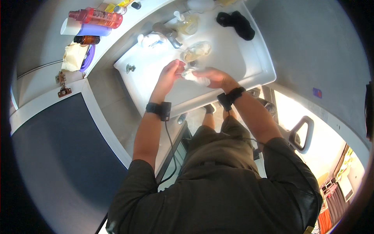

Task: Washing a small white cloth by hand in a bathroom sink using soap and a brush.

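Gripping a white cloth point(188, 74) in the right hand point(216, 77) over the white sink point(233, 56), with the left hand point(170, 75) at its left end; cannot tell if touching. Running lengthwise left to right, sloping slightly downward. Beyond, blue print, unreadable, on a white bottle point(151, 40); yellowish liquid in a clear pump bottle point(187, 25).

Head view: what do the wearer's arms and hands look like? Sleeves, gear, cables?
Left hand and right hand are ungloved. The left wrist wears a black strap with a boxy dark module and a black cable; the right has a similar strap and module. Forearms bare; short dark sleeves. No legible markings.
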{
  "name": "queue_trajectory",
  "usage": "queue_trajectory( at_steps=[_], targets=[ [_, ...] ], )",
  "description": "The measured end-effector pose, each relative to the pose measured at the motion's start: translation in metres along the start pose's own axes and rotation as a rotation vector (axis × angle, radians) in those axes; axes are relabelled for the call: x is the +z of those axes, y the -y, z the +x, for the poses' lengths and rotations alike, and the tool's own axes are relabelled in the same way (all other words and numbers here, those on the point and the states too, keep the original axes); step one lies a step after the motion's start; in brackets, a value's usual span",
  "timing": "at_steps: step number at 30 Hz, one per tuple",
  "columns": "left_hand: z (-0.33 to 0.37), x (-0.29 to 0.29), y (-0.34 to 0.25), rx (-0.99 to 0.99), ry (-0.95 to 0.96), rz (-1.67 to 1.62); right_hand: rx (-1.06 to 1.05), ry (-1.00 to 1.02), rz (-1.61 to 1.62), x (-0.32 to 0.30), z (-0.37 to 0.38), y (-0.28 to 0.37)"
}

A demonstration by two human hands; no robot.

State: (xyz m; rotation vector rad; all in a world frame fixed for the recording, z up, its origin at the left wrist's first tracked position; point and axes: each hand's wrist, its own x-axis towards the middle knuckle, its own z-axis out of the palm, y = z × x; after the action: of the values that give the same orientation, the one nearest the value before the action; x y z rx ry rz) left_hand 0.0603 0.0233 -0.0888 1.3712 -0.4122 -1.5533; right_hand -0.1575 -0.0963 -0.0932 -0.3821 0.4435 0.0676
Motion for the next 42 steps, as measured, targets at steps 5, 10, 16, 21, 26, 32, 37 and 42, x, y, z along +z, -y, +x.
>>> queue_trajectory(
  at_steps=[5, 10, 16, 21, 26, 32, 37, 42],
  targets=[
    [-0.015, 0.028, -0.015, 0.050, -0.014, 0.315, -0.095, 0.011, 0.008, -0.011, 0.003, -0.003],
    [-0.016, 0.024, -0.006, 0.033, -0.116, 0.193, -0.139, -0.085, -0.091, -0.019, 0.004, -0.003],
    [-0.010, 0.020, 0.010, 0.030, -0.200, -0.057, -0.461, 0.327, 0.019, -0.047, 0.005, -0.015],
    [-0.013, 0.018, 0.016, 0.111, -0.173, 0.025, -0.165, -0.010, 0.222, -0.022, 0.000, -0.011],
    [-0.018, 0.038, 0.005, 0.081, -0.021, -0.187, -0.217, -0.058, 0.194, -0.028, 0.004, -0.009],
    [-0.023, 0.030, 0.001, 0.069, -0.152, 0.399, -0.444, -0.193, -0.277, -0.050, 0.005, -0.019],
    [-0.004, 0.009, 0.000, 0.251, -0.189, 0.569, -1.168, 0.012, -0.790, -0.079, 0.012, -0.026],
    [0.013, 0.003, 0.020, 0.178, -0.323, 0.253, -1.068, 0.021, -0.741, -0.047, 0.001, -0.019]
  ],
)
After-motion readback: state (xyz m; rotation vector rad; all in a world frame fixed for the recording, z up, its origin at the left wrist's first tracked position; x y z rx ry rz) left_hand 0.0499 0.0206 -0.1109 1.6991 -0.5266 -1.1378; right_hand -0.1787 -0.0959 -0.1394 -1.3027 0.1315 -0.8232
